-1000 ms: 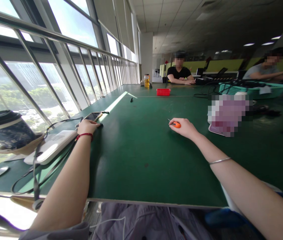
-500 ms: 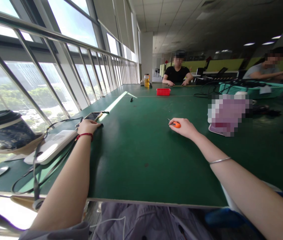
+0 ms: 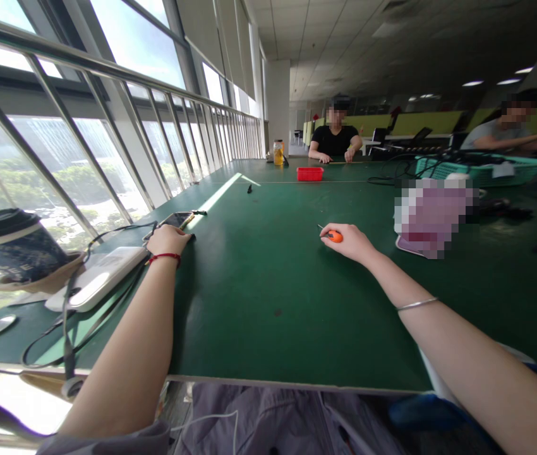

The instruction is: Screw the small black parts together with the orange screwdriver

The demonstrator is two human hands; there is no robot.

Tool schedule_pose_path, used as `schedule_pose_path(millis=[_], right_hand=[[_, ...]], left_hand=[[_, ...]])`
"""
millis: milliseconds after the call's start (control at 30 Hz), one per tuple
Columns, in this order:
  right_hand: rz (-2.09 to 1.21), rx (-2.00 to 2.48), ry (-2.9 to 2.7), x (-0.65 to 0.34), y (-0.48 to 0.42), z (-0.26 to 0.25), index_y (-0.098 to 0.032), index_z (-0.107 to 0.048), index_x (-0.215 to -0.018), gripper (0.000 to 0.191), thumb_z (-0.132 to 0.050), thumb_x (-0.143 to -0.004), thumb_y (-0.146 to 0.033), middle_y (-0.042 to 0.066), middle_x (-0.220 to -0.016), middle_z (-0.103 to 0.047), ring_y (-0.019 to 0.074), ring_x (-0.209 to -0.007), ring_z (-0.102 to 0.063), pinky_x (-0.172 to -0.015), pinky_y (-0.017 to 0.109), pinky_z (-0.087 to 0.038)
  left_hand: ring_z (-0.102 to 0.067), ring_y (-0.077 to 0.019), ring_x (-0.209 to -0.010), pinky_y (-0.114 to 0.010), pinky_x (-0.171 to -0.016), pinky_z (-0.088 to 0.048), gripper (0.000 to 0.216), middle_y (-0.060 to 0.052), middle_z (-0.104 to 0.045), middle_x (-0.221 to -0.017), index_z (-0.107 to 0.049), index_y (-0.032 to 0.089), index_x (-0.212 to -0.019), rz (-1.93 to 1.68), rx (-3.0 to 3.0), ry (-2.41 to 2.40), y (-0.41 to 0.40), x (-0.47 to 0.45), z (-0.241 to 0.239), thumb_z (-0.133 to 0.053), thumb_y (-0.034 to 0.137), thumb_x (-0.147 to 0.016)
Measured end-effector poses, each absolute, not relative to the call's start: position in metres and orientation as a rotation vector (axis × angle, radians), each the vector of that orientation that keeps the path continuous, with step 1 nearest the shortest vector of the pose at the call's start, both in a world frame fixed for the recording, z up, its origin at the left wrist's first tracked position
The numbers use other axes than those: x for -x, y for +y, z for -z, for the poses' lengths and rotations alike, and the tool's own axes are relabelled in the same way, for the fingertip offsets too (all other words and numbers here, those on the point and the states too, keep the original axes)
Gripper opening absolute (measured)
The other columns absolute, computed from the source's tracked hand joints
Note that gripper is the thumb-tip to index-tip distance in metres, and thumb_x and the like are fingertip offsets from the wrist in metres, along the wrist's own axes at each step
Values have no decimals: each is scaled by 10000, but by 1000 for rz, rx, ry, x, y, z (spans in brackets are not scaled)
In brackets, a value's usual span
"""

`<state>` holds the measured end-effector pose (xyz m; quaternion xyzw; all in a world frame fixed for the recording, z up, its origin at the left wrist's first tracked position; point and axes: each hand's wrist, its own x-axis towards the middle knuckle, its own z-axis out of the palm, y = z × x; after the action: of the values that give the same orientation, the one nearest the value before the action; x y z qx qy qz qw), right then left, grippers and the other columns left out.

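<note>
My right hand (image 3: 351, 241) is closed around a small screwdriver with an orange handle (image 3: 335, 236). Its thin metal shaft points up and to the left, just above the green table (image 3: 268, 272). On the left side, my left hand (image 3: 168, 240) rests low with curled fingers, wearing a red cord bracelet. Directly beyond it lies a dark-screened phone (image 3: 175, 219), partly covered by the hand. A slim yellowish piece and a small black bit (image 3: 193, 237) show by the fingertips; whether they are gripped is hidden.
Left of my arm are a white power bank (image 3: 102, 278), cables and a lidded paper cup (image 3: 12, 246). Farther off stand a red tray (image 3: 310, 174), a jar (image 3: 278, 153) and a teal basket (image 3: 477, 170). Two people sit beyond. A metal railing (image 3: 107, 69) runs along the left.
My left hand and forearm have shifted slightly right. The screwdriver and my right hand look the same. Across the table, the person's hands have moved a little.
</note>
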<state>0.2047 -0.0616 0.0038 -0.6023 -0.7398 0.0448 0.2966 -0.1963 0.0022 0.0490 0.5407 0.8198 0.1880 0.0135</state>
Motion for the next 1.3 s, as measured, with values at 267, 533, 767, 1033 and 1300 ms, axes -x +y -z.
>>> schedule_pose_path(millis=[267,533,767,1033,1300], right_hand=[[-115,1621,-1963,-204,-63,-6,-267,-651,-868,182,-532,-762,-356,4,-948,-685,203,-847,-616,-689,324,-455],[21,1635,-1735,-192,-70,-18,-266,-516,-959,230,-528,-767,-391,8,-843,-675,206,-712,-607,-546,283,-390],[129,1415,-1500,-177,-85,-38,-242,-511,-858,133,-535,-742,-302,28,-839,-646,198,-760,-612,-629,282,-438],[7,1306,-1390,-167,-99,-49,-233,-460,-1006,265,-448,-836,-436,16,-755,-566,139,-556,-553,-550,277,-449],[153,1341,-1506,-158,-116,-58,-238,-455,-732,221,-473,-825,-438,9,-637,-504,151,-604,-513,-590,268,-430]], left_hand=[[-607,-272,-1012,-347,-851,-488,322,-95,-678,-1036,-708,202,-946,-572,-1763,2397,8,198,-45,-634,431,-733],[-639,-193,-818,-266,-756,-492,237,-42,-709,-860,-708,200,-823,-598,-2198,1766,6,118,-27,-629,401,-726],[-593,-202,-852,-298,-705,-470,155,-58,-647,-867,-673,217,-860,-727,-2703,1254,-49,8,-4,-549,302,-822],[-576,-205,-892,-307,-745,-444,122,-47,-629,-952,-650,208,-885,-712,-2889,1191,-51,11,-6,-568,271,-820],[-588,-185,-824,-282,-687,-453,100,-33,-644,-878,-642,218,-851,-745,-2770,1190,-46,15,-2,-572,248,-786]])
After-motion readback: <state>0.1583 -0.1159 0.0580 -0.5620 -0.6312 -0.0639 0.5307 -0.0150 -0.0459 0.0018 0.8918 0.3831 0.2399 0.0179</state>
